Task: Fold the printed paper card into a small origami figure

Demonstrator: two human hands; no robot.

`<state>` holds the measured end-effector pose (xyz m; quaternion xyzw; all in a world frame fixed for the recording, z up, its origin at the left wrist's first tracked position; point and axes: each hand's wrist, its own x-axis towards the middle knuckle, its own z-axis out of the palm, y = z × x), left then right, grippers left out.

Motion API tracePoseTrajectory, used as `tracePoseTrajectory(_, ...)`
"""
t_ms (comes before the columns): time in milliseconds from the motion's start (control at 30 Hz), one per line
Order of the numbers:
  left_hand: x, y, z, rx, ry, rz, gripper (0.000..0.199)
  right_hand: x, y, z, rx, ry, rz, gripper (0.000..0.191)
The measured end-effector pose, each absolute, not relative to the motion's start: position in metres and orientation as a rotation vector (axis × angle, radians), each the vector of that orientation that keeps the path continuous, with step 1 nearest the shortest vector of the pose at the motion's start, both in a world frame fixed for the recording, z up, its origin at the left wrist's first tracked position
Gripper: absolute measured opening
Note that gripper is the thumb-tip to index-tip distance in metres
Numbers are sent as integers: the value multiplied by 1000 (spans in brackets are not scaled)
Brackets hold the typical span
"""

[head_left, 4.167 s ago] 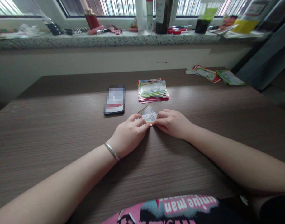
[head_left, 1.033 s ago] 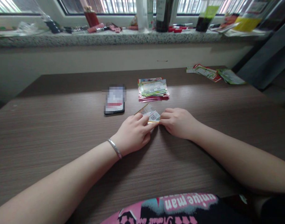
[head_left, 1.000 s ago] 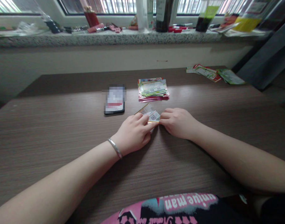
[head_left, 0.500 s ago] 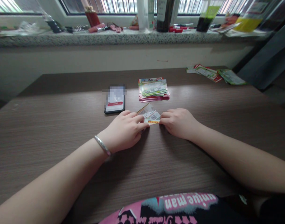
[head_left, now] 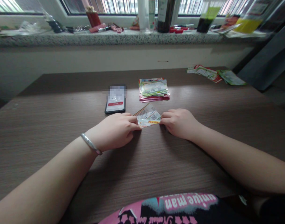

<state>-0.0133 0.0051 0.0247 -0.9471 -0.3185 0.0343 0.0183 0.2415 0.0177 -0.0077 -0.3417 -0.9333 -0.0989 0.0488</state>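
Observation:
A folded printed paper (head_left: 148, 115) with a small square code and a yellow strip lies on the brown table between my hands. My left hand (head_left: 117, 129), a silver bangle at its wrist, pinches the paper's left end near its lower edge. At the right corner, the fingertips of my right hand (head_left: 178, 123) are closed on the paper. Just behind it sits a stack of colourful printed papers (head_left: 154, 89). A phone (head_left: 115, 101) with a lit screen lies behind my left hand.
More printed leaflets (head_left: 209, 73) lie at the table's (head_left: 51, 124) far right corner. Beyond the table, a granite windowsill (head_left: 123, 38) holds a dark bottle (head_left: 164, 17), a red container (head_left: 93, 18), a cup of green liquid (head_left: 206, 18) and pens.
My left hand has slid left along the paper's lower edge, uncovering more of the paper. My right hand has stayed at the right corner.

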Motion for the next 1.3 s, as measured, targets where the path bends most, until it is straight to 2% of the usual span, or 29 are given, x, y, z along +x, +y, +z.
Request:
tracePoseTrajectory(400, -19, 12, 23, -3033, -944, 22, 34, 245, 19, -11, -1004, -2814, -277, 25)
tracePoseTrajectory(633, -10, 11, 11, -2986, -841, -97, 20, 245, 22, -14, -957, -2795, -180, 22)
tracePoseTrajectory(800, 7, 9, 1, -2868, -868, -175, 29, 242, 22, -11, -997, -2796, -168, 19)
tracePoseTrajectory(1300, 3, 9, 2, -2914, -896, -133, 27, 242, 18, -7, -1052, -2827, -198, 16)
